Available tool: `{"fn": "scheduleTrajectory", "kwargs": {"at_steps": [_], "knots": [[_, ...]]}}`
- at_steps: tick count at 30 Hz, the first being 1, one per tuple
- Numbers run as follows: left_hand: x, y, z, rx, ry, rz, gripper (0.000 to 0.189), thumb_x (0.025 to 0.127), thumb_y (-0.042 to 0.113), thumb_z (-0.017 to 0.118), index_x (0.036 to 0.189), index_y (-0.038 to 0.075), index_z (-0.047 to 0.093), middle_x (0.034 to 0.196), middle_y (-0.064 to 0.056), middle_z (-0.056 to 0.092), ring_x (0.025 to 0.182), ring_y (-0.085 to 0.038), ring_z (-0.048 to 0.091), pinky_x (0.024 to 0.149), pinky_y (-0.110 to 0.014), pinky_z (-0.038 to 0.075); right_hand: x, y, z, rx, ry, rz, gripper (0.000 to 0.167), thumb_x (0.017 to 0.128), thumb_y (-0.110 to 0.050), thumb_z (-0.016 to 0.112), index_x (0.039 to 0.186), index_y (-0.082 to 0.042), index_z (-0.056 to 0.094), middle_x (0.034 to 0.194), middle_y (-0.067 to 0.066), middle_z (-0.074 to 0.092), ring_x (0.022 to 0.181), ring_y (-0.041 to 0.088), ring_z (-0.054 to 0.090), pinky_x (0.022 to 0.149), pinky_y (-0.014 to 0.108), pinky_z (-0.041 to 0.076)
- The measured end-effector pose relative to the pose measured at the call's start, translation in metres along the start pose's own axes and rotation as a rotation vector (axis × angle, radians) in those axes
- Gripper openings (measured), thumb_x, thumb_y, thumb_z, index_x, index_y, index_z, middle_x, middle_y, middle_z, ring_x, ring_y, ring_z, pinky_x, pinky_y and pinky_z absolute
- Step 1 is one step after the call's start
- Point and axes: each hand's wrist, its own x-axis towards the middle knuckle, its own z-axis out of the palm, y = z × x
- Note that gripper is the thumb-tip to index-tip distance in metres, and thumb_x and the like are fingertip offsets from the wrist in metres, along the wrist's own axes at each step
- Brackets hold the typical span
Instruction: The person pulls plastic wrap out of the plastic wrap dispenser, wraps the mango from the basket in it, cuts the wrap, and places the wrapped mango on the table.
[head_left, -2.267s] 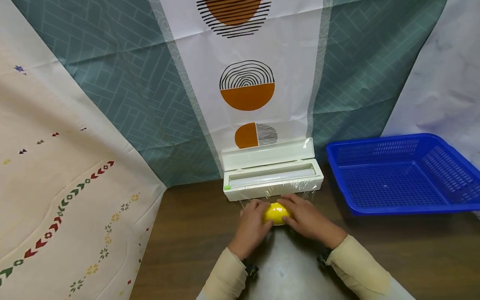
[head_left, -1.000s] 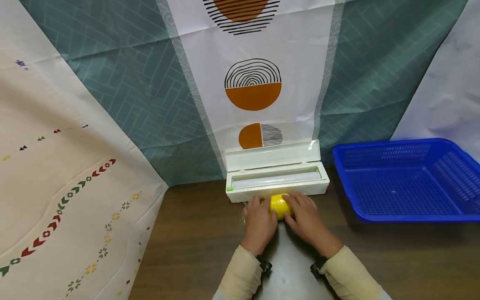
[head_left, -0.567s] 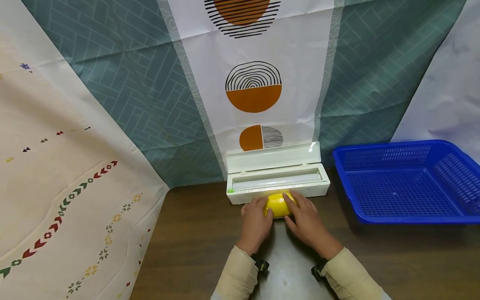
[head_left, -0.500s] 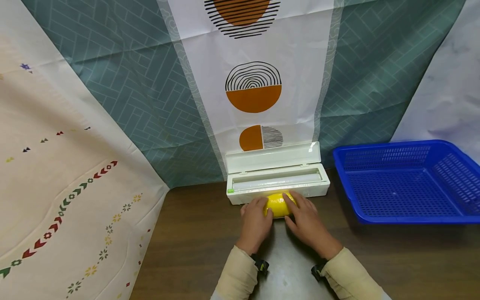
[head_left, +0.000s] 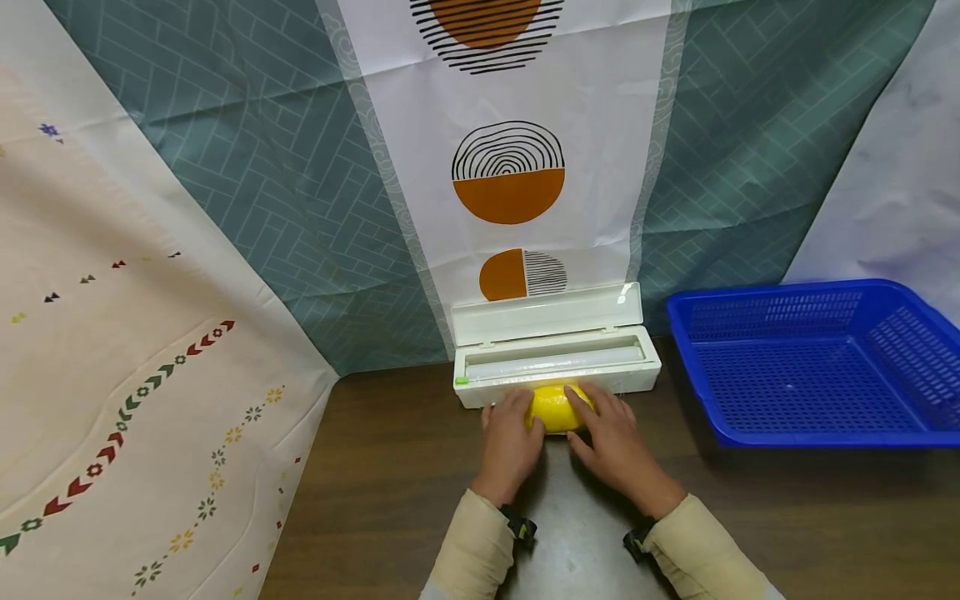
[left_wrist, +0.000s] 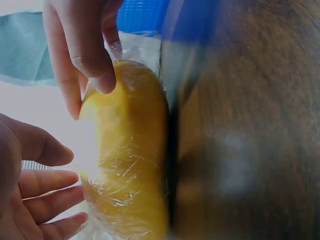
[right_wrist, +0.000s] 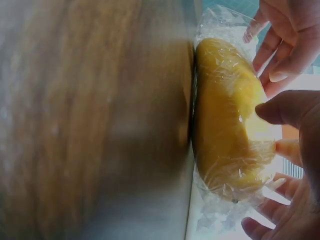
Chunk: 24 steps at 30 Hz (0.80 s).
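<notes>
A yellow oblong fruit (head_left: 552, 408) lies on its side against the front of the white cling film box (head_left: 555, 367). Clear film clings round it, wrinkled and loose at its ends, as the right wrist view shows on the fruit (right_wrist: 225, 120). My left hand (head_left: 508, 442) holds the fruit's left end lightly, thumb in front and fingers spread behind. At the right end my right hand (head_left: 611, 437) holds it with thumb and fingertips from above. In the left wrist view, fingers (left_wrist: 95, 65) of the right hand rest on the fruit's upper end.
The box's lid (head_left: 547, 317) stands raised, with a film roll (head_left: 555, 363) inside. To the right is a blue plastic basket (head_left: 693, 367). Patterned cloths (head_left: 285, 183) hang behind the brown table (head_left: 390, 467) and at its left.
The fruit has rolled forward, away from me, up to the box, and the film stretched from the box no longer shows. Over the last half second the hands barely moved.
</notes>
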Motion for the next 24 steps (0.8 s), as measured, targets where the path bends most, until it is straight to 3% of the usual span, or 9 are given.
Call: {"fn": "scheduleTrajectory", "kwargs": {"at_steps": [6,11,17,24], "knots": [[0.004,-0.004,-0.005,-0.053,0.034,0.009,0.033,0.095,0.014,0.062,0.125,0.005,0.069,0.131,-0.009,0.068,0.130,-0.030,0.058,0.114,-0.062,0.031,0.000,0.002,-0.003,0.013,0.013,-0.012,0.072,0.083,-0.024,0.082,0.147,-0.010,0.053,0.148,0.023,0.048,0.135,0.045,0.044,0.106,0.068,0.037],[0.007,-0.009,-0.016,-0.106,0.107,-0.017,0.030,0.094,0.014,0.062,0.121,0.008,0.072,0.121,-0.007,0.072,0.118,-0.031,0.062,0.102,-0.053,0.039,0.001,0.001,-0.006,0.033,-0.007,0.008,0.073,0.084,-0.026,0.081,0.149,-0.012,0.050,0.151,0.022,0.045,0.138,0.044,0.041,0.107,0.068,0.034],[0.013,-0.022,-0.028,-0.216,0.226,-0.089,0.023,0.094,0.011,0.063,0.115,0.010,0.073,0.110,-0.005,0.069,0.107,-0.028,0.059,0.098,-0.052,0.037,0.004,-0.001,-0.010,0.061,0.053,-0.008,0.070,0.086,-0.024,0.080,0.149,-0.013,0.051,0.149,0.020,0.047,0.137,0.040,0.043,0.104,0.067,0.036],[0.017,-0.040,-0.033,-0.385,0.337,-0.214,0.028,0.095,0.007,0.061,0.122,0.005,0.063,0.115,-0.012,0.059,0.108,-0.034,0.055,0.093,-0.047,0.043,0.005,-0.010,-0.009,0.121,0.092,-0.050,0.066,0.087,-0.019,0.077,0.147,-0.011,0.051,0.142,0.014,0.052,0.130,0.036,0.050,0.104,0.061,0.039]]}}
